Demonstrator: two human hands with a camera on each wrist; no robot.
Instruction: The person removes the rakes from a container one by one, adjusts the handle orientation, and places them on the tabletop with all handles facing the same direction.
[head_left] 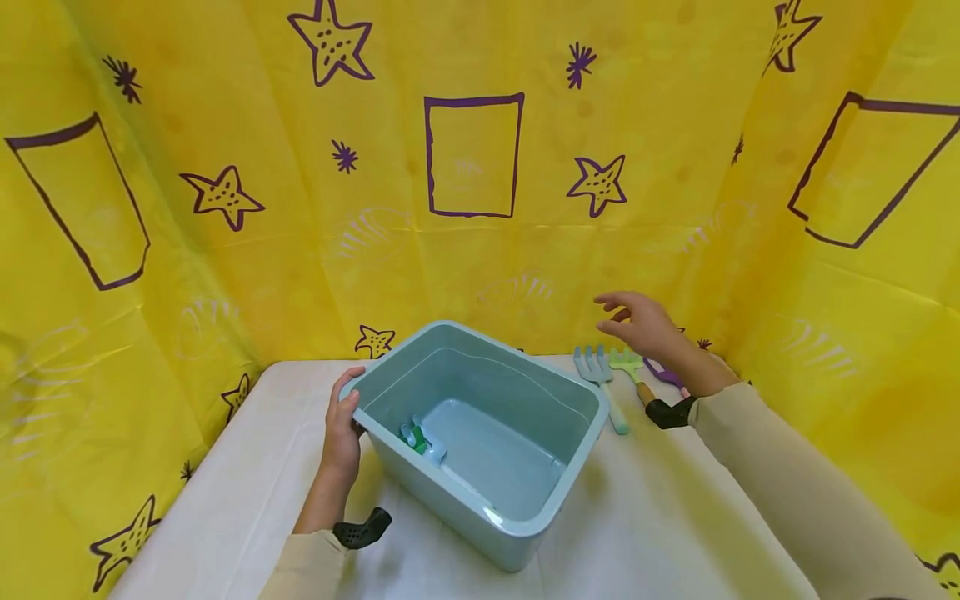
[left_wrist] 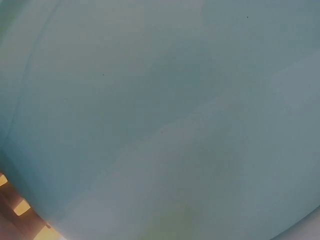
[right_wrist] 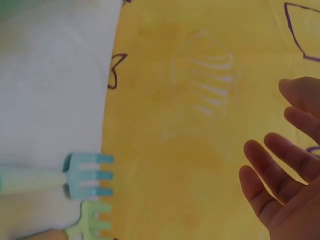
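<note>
My left hand [head_left: 342, 437] grips the left corner of a blue-green plastic bin [head_left: 480, 379], thumb at the rim and fingers outside. In the left wrist view the bin's wall [left_wrist: 165, 120] fills nearly everything, with part of the fingers [left_wrist: 17, 212] at lower left. My right hand [head_left: 641, 325] is raised in the air with loosely bent fingers, holding nothing. Nearest to it on the table lie a blue toy rake [head_left: 596, 367] and a light green rake [head_left: 626, 360] with a wooden-coloured handle. A purple-edged tool [head_left: 663, 372] is partly hidden behind the right forearm.
Inside the bin, at its left end, lie small blue and green tools [head_left: 418, 440], partly hidden by the wall. A white-covered table [head_left: 240, 500] carries everything. Yellow patterned curtains [head_left: 480, 258] close off the back and both sides.
</note>
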